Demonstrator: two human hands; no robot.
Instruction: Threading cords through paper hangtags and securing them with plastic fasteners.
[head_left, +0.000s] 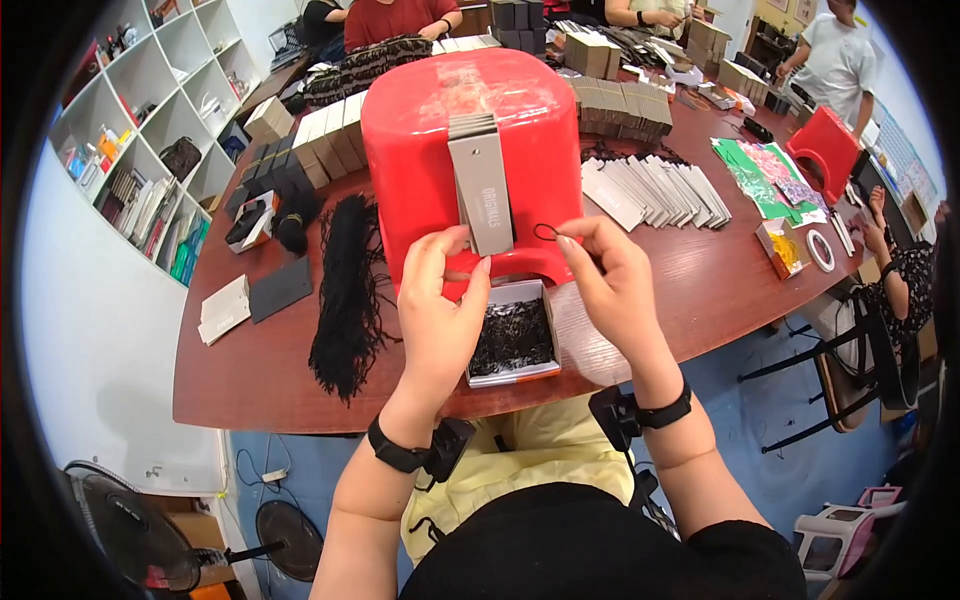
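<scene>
A stack of grey card hang tags [482, 195] leans upright against an overturned red plastic stool [410, 130]. My left hand [440, 305] is at the lower left edge of the tags, thumb and index finger apart. The thumb tip is close to the front tag's bottom edge; whether it touches is unclear. To the right of the tags, my right hand [610, 285] pinches a small black cord loop [545, 231] between thumb and index finger. Below both hands stands an open box [512, 335] of black cords.
Black cords [347, 300] lie bundled on the left of the table [260, 375], by a dark card [280, 289] and pale cards [225, 308]. Fanned tags [655, 192] lie to the right. A yellow-filled box [783, 248] and white ring [820, 251] are farther right. Other people work around the table.
</scene>
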